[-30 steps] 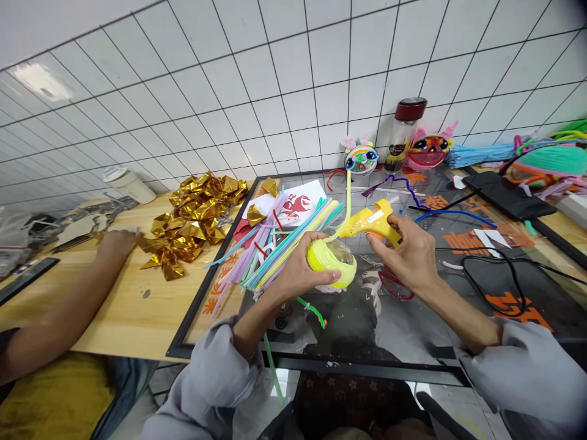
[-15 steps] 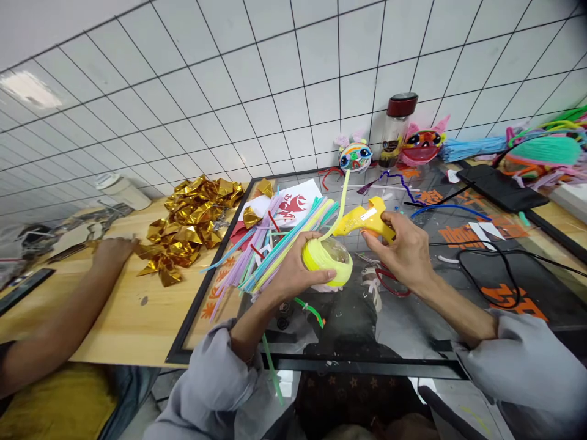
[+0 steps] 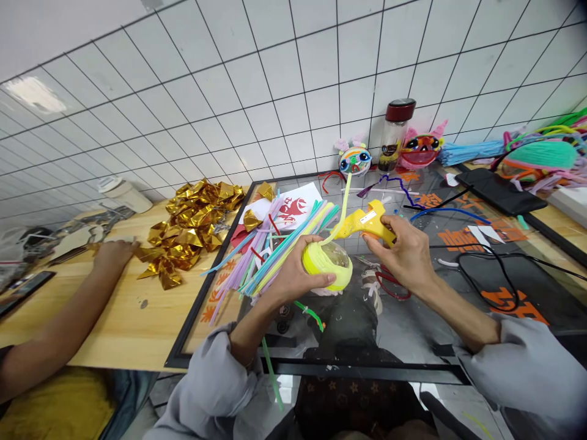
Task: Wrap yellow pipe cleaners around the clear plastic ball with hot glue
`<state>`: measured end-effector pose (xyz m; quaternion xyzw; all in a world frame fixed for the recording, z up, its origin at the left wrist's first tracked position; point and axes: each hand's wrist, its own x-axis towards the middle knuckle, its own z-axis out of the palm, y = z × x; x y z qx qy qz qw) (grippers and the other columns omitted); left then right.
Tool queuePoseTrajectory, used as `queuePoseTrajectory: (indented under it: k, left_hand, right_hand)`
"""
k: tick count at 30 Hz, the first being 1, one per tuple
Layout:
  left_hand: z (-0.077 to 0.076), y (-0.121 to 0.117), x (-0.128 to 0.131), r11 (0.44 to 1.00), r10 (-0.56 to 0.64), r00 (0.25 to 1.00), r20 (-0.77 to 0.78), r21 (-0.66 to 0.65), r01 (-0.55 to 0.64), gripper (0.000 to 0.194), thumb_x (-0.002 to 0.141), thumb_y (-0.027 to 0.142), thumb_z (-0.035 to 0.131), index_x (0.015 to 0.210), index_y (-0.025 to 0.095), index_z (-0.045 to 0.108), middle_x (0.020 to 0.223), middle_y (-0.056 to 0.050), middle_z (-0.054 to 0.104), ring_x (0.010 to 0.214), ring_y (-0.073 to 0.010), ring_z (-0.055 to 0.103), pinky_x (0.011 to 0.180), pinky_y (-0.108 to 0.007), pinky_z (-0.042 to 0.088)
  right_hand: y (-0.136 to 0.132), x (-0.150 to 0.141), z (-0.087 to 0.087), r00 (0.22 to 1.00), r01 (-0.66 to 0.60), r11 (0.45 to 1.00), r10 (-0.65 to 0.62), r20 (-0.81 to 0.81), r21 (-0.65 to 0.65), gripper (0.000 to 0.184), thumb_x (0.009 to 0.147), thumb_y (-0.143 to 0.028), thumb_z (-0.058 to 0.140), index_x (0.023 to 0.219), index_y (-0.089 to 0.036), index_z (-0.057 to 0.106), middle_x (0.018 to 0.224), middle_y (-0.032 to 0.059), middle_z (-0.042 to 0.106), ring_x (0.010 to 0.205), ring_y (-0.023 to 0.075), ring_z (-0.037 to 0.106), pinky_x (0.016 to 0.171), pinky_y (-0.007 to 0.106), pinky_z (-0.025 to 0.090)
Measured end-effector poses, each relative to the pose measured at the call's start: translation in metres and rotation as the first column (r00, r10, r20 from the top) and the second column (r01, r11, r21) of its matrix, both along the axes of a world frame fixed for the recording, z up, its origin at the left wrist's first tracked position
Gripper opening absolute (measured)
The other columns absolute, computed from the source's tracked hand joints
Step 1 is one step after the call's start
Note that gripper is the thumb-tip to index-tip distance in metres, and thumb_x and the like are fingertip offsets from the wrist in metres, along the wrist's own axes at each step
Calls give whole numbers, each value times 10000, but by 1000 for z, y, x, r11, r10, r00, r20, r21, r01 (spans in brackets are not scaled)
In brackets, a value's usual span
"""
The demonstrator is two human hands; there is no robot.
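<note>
My left hand [image 3: 300, 272] is wrapped around a clear rounded container [image 3: 337, 269] banded with yellow pipe cleaner. A loose yellow pipe cleaner [image 3: 346, 198] rises from its rim and stands up behind. In my right hand [image 3: 408, 250] is a yellow glue gun [image 3: 364, 223], its nozzle end close to the rim, near where the loose strand leaves the container. Whether the nozzle touches the strand I cannot tell. Under and beside my left forearm lies a bundle of pastel pipe cleaners [image 3: 293, 244]. Red-handled scissors [image 3: 392, 284] lie beneath my right hand.
Gold foil pieces [image 3: 188, 220] are heaped to the left, beside another person's hand [image 3: 114, 253]. At the back stand a decorated face ornament [image 3: 354, 160], a bottle [image 3: 393, 137] and a pink ornament [image 3: 420, 150]. A phone [image 3: 502, 189] and black cable [image 3: 513, 293] lie right.
The camera view has shifted slightly. My hands keep the same grips on the container and the glue gun, with the nozzle staying by the rim and little visible movement.
</note>
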<state>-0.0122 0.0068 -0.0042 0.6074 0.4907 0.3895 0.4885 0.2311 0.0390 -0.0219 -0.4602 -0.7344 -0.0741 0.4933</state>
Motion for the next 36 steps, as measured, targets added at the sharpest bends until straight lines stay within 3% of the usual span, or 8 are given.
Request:
queuePoseTrajectory:
  k: [12, 19, 25, 36]
  left_hand:
    - [1, 1, 0, 1000, -15, 999, 36, -14, 15, 771, 517, 337, 884, 1182, 196, 521, 1095, -31, 609, 904, -183, 603, 782, -272, 515]
    - [2, 0, 0, 999, -27, 998, 51, -24, 29, 770, 511, 328, 880, 1178, 196, 517, 1051, -22, 610, 882, -176, 596, 765, -259, 509]
    - [3, 1, -1, 999, -29, 999, 43, -13, 29, 772, 495, 329, 886, 1162, 192, 521, 1085, -28, 596, 910, -177, 586, 785, -257, 501]
    - [3, -2, 1, 996, -81, 994, 69, -33, 83, 797, 500, 324, 901, 1184, 198, 512, 1129, -44, 615, 942, -197, 615, 846, -302, 513]
  right_hand:
    - [-2, 1, 9, 999, -24, 1000, 24, -27, -7, 191, 826, -347, 686, 895, -176, 638, 773, 46, 716, 569, 162, 580, 538, 290, 418]
    - [-2, 5, 14, 996, -72, 993, 67, -61, -93, 172, 796, -357, 675, 872, -211, 625, 755, 25, 701, 565, 158, 570, 530, 290, 418]
    - [-2, 8, 17, 996, -93, 994, 93, -15, -49, 145, 809, -332, 680, 863, -209, 623, 725, 17, 690, 548, 151, 554, 518, 287, 401]
    - [-3, 5, 10, 999, -14, 992, 7, -53, -122, 217, 830, -413, 666, 908, -212, 647, 799, 53, 723, 618, 196, 613, 574, 319, 447]
